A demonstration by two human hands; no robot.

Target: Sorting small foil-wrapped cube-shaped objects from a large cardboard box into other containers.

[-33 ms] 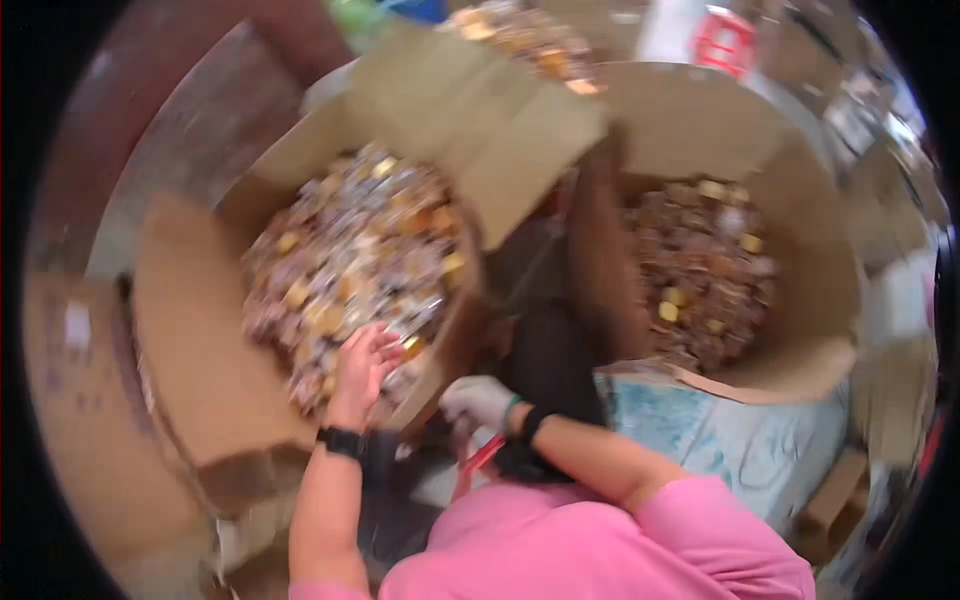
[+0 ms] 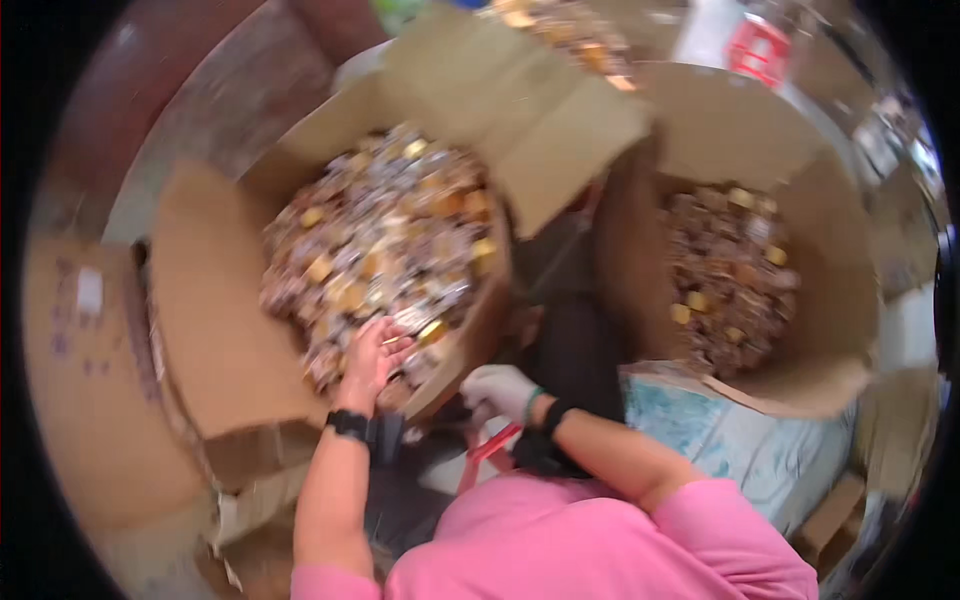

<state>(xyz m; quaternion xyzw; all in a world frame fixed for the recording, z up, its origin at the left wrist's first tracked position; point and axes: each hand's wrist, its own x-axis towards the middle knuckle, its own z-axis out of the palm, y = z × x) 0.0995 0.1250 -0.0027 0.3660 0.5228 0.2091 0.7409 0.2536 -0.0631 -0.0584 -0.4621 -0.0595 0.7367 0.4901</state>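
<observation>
My bare left hand (image 2: 378, 352) is over the near edge of a heap of small wrapped pieces (image 2: 375, 240), brown, clear and gold. Its fingers are curled together, and what may be in them is too small and blurred to name. A large open cardboard box (image 2: 225, 310) holds the heap. My right hand (image 2: 500, 392), in a whitish glove, is closed beside that box's near right corner. Whatever its fingers hold is hidden. Just below it, a red strip or handle (image 2: 492, 442) shows in front of my pink shirt; its kind is unclear.
To the right stands a second open cardboard box (image 2: 820, 250) with similar wrapped pieces (image 2: 730, 270) lower inside. A raised flap (image 2: 500, 90) leans between the boxes. A blue-and-white sack (image 2: 700, 420) lies below the right box, and more cardboard (image 2: 90, 400) is at the left.
The whole scene has shifted rightward in view. My left hand's fingers look more curled together over the heap. My right hand stays closed near the box corner.
</observation>
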